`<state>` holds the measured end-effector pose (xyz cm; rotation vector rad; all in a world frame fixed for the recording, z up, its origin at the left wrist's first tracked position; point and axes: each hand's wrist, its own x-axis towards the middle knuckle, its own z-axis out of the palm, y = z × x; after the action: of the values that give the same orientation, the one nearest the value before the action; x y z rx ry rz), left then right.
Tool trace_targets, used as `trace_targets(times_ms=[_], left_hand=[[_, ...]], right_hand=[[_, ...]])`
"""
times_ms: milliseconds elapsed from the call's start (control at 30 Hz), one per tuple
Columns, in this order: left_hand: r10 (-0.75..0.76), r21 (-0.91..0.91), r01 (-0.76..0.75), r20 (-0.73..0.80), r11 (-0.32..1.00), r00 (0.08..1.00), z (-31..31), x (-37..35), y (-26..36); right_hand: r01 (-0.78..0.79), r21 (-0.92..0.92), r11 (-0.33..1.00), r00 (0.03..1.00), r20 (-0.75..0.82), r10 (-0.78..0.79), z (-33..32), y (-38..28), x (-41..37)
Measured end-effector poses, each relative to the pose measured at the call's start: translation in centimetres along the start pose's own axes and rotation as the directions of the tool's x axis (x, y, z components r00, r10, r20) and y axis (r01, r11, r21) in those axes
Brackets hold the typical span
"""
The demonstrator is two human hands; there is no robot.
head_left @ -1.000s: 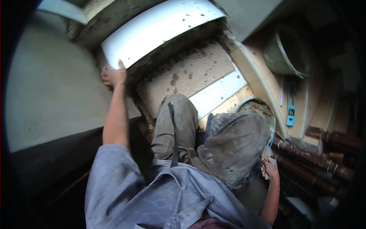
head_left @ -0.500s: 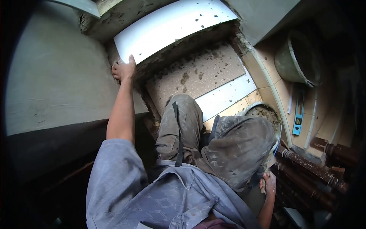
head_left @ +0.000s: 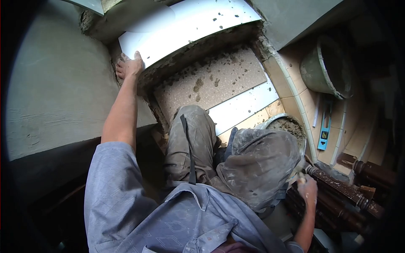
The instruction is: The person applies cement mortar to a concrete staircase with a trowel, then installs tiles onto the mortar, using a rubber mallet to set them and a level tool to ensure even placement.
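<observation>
The left hand (head_left: 129, 67) touches a corner of the slab (head_left: 202, 26) on the step (head_left: 211, 49); whether it grips, I can't tell from here. The slab looks stiff, slick, brittle, probably heavy: best held by both ends. Rightward, the right hand (head_left: 309, 189) clasps a handle (head_left: 301, 178).

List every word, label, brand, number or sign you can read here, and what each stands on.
No readable text shows.
Blue level: dark markings, too small to read.
White panel at the left hand: dark specks, no lettering.
Shirt: diamond pattern, no lettering visible.
</observation>
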<state>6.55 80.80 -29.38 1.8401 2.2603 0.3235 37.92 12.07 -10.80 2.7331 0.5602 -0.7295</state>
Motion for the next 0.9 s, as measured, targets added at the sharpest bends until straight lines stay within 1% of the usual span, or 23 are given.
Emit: trace_targets(times_ms=[67, 100, 133, 167, 267, 300, 400, 433, 467, 500, 533, 567, 600, 633, 667, 700, 733, 767, 833, 900], left_hand=[[-0.014, 0.027, 0.013, 0.022, 1.000, 1.000, 0.0, 0.2, 0.0], [-0.021, 0.032, 0.020, 0.031, 0.999, 0.999, -0.2, 0.0, 0.0], [-0.027, 0.038, 0.026, 0.038, 0.999, 0.999, -0.5, 0.0, 0.1], [-0.030, 0.040, 0.029, 0.026, 0.999, 0.999, -0.6, -0.1, 0.0], [-0.016, 0.051, 0.016, 0.008, 0.999, 1.000, -1.2, -0.5, 0.4], [-0.020, 0.051, 0.020, 0.006, 0.998, 1.000, -1.5, -0.8, 0.5], [-0.032, 0.045, 0.032, 0.010, 0.998, 0.999, -1.2, -0.6, 0.7], [-0.042, 0.053, 0.041, 0.018, 0.998, 0.999, -1.2, -0.8, 1.3], [-0.069, 0.074, 0.067, 0.013, 0.995, 0.998, -1.7, -0.5, 0.8], [-0.069, 0.062, 0.069, -0.002, 0.996, 0.998, -1.4, -0.4, 0.8], [-0.073, 0.047, 0.073, 0.002, 0.996, 0.997, -1.7, -0.7, 1.1], [-0.078, 0.036, 0.078, 0.011, 0.996, 0.997, -1.8, -0.6, 1.2], [-0.086, 0.023, 0.085, 0.023, 0.996, 0.996, -1.7, -0.5, 1.3], [-0.085, 0.023, 0.085, 0.024, 0.996, 0.996, -1.7, -0.4, 1.4], [-0.085, 0.023, 0.085, 0.026, 0.996, 0.996, -1.7, -0.3, 1.4], [-0.077, 0.018, 0.077, 0.023, 0.997, 0.997, -1.6, -0.3, 1.4], [-0.081, 0.005, 0.081, 0.007, 0.997, 0.997, -1.3, -0.2, 1.4], [-0.087, 0.007, 0.087, 0.002, 0.996, 0.996, -0.9, -0.2, 1.5], [-0.080, 0.004, 0.080, -0.024, 0.997, 0.997, -0.6, 0.0, 1.4], [-0.064, 0.014, 0.065, -0.023, 0.998, 0.998, -0.8, -0.3, 1.2]], right_hand=[[0.175, 0.263, 0.949, 0.982, 0.025, -0.188, 3.5, -0.2, 1.6], [0.163, 0.355, 0.921, 0.981, 0.039, -0.189, 4.7, 0.4, 1.6], [0.150, 0.444, 0.883, 0.980, 0.053, -0.193, 4.1, -0.7, 1.2], [-0.166, 0.525, 0.835, 0.966, 0.258, 0.030, 3.2, -1.2, 0.0], [-0.253, 0.729, 0.636, 0.952, 0.304, 0.031, 5.3, 1.3, -2.6], [-0.198, 0.759, 0.621, 0.965, 0.263, -0.013, 7.4, 3.4, -2.9], [-0.278, 0.807, 0.522, 0.953, 0.299, 0.045, 7.2, 2.8, -4.2], [-0.247, 0.812, 0.529, 0.966, 0.249, 0.070, 6.9, 3.2, -4.1], [-0.211, 0.813, 0.543, 0.976, 0.205, 0.072, 6.6, 3.2, -3.3], [-0.134, 0.836, 0.532, 0.990, 0.134, 0.040, 5.3, 2.7, -2.7], [-0.002, 0.841, 0.541, 1.000, 0.007, -0.007, 4.3, 2.5, -1.6], [0.134, 0.741, 0.659, 0.990, -0.077, -0.115, 2.0, 2.5, -0.3], [0.483, 0.244, 0.841, 0.826, -0.446, -0.345, 1.2, 2.9, 1.9], [0.337, 0.311, 0.889, 0.921, -0.303, -0.244, -2.6, -0.5, 2.4], [0.337, 0.314, 0.888, 0.926, -0.278, -0.254, -4.9, -2.7, 3.7], [0.450, 0.334, 0.828, 0.878, -0.335, -0.342, -5.8, -4.2, 5.9], [0.450, 0.384, 0.806, 0.890, -0.270, -0.368, -7.0, -6.0, 8.0], [0.580, 0.236, 0.780, 0.804, -0.321, -0.501, -8.0, -8.2, 10.2], [0.699, 0.132, 0.702, 0.706, -0.283, -0.649, -9.5, -14.2, 13.6], [0.706, 0.008, 0.708, 0.707, -0.060, -0.704, -10.9, -21.6, 15.4]])
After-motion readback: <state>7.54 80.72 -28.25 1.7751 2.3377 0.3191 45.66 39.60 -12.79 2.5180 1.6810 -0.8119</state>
